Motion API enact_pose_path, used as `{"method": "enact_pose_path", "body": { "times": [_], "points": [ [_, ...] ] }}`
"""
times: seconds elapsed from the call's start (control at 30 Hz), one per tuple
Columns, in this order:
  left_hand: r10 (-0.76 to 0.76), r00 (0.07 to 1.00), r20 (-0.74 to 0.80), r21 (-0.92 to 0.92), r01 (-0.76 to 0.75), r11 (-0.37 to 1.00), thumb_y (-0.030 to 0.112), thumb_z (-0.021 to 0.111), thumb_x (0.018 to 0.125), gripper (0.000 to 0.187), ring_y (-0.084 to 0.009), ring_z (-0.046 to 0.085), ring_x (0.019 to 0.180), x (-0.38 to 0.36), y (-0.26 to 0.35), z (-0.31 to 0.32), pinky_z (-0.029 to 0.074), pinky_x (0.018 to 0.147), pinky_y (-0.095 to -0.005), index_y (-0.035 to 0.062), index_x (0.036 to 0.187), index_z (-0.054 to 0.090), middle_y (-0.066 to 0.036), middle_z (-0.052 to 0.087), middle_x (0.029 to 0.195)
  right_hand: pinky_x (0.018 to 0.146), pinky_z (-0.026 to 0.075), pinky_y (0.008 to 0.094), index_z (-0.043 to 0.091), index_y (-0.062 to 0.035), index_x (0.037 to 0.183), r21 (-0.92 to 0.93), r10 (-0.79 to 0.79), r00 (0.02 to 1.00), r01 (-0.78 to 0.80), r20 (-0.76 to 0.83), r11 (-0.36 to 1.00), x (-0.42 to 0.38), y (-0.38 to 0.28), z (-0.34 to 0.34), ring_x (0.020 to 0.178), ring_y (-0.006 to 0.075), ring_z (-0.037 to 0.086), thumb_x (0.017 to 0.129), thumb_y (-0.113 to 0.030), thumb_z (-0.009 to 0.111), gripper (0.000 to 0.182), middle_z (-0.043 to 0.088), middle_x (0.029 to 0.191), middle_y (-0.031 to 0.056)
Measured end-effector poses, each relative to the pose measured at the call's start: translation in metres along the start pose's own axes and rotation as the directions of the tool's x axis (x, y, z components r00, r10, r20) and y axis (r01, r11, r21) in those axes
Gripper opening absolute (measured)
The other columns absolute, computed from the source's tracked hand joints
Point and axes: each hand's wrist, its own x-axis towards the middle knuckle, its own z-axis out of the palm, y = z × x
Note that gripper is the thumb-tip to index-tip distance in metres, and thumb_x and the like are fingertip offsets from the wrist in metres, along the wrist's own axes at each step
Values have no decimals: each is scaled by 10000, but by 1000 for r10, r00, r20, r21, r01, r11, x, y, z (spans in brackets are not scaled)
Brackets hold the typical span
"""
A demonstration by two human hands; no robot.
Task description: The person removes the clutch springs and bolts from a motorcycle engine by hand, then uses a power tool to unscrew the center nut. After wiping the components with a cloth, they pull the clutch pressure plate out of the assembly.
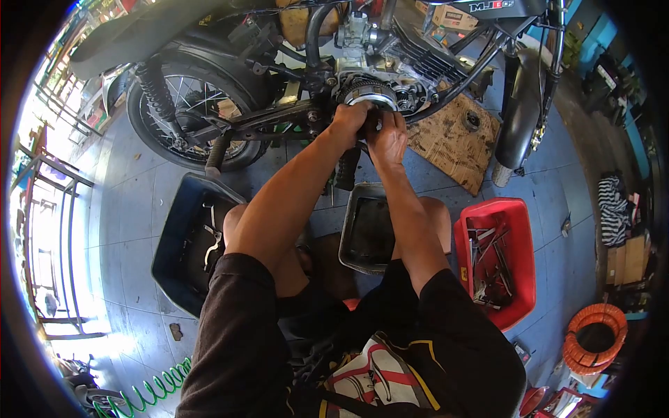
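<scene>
We are sitting low on the floor in front of the motorcycle [293,76], both hands up at the exposed side of the engine [390,87]. The side cover is already off, judging by the bare round clutch assembly [369,94] showing in the open case, so teardown looks well underway. Our left hand [348,122] is wrapping around the lower left edge of that round part, grip closed on its rim. Our right hand [388,139] is pressing in just beside it from below; the fingers are curled toward the same part, but we cannot tell whether they are pinching a tool, a fastener, or the rim itself, since the hands are hiding the contact area. The clutch assembly is sitting in the case, not yet out, as far as we can see. A metal drain pan [368,233] is lying on the floor right under the work area, between our knees. A red tray [519,230] of hand tools is standing to our right; a dark blue tray [182,244] with wrenches is lying to our left. A sheet of cardboard [453,143] is lying under the front of the engine with a small round part on it. Our read: opening is done; pulling or reseating the clutch is in hand, and closing up is all still open.
</scene>
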Motion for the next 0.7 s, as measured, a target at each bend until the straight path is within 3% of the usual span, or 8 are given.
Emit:
{"method": "enact_pose_path", "body": {
  "times": [0.07,0.17,0.27,0.37,0.4,0.53,0.6,0.7],
  "points": [
    [-4,1000,7,-9,4,1000,118,588,855,220,-217,626,786,-1,0,1,519,656,-359,-52,993,611,-123,632,912,655,466,484,605,-14,780,30,130,989,-132,72,991,0,-3,-2,735,392,581,823,-126,614,120,602,800,204],
    [-1,1000,-8,37,2,999,164,615,847,256,-221,629,789,-6,4,2,511,656,-372,-49,989,618,-126,639,911,680,465,477,614,-14,793,27,159,983,-162,94,986,-2,-1,1,754,388,577,817,-121,617,110,603,793,198],
    [19,992,-128,230,11,973,238,652,826,362,-230,615,789,-18,11,6,500,685,-404,-79,997,617,-147,641,940,702,464,475,609,-14,830,20,115,990,-117,85,993,-2,0,4,781,390,578,811,-116,616,104,604,815,198],
    [44,993,-109,173,-25,985,268,656,821,404,-240,618,805,22,-14,-2,498,700,-416,-76,1030,617,-156,645,948,709,461,487,591,-18,891,118,50,997,-57,55,991,0,-2,5,812,394,574,810,-106,607,121,599,855,201],
    [94,980,-175,299,-38,954,260,654,817,395,-245,628,796,35,-21,-4,502,691,-410,-75,1022,619,-153,649,935,712,461,491,583,-16,906,114,49,998,-54,44,992,2,-7,2,820,397,571,809,-104,606,133,597,863,203],
    [50,992,-114,185,-29,982,217,662,800,346,-213,631,784,9,-5,1,509,679,-383,-60,1005,632,-132,649,915,721,463,494,583,-15,897,93,183,977,-193,105,977,-3,-4,5,817,403,567,800,-119,623,148,595,863,205],
    [50,994,-101,162,-33,986,209,664,799,343,-212,631,782,14,-6,1,510,676,-381,-65,1003,630,-131,649,914,711,465,504,581,-20,903,-2,292,926,-301,240,954,0,-4,1,808,409,566,797,-122,628,154,590,874,208],
    [46,996,-78,108,-38,993,195,663,800,339,-212,632,781,14,-8,0,512,676,-378,-74,1002,626,-131,649,917,683,470,509,587,-20,899,59,148,981,-156,127,986,0,-7,2,809,412,576,824,-159,602,158,590,850,213]
  ]
}}
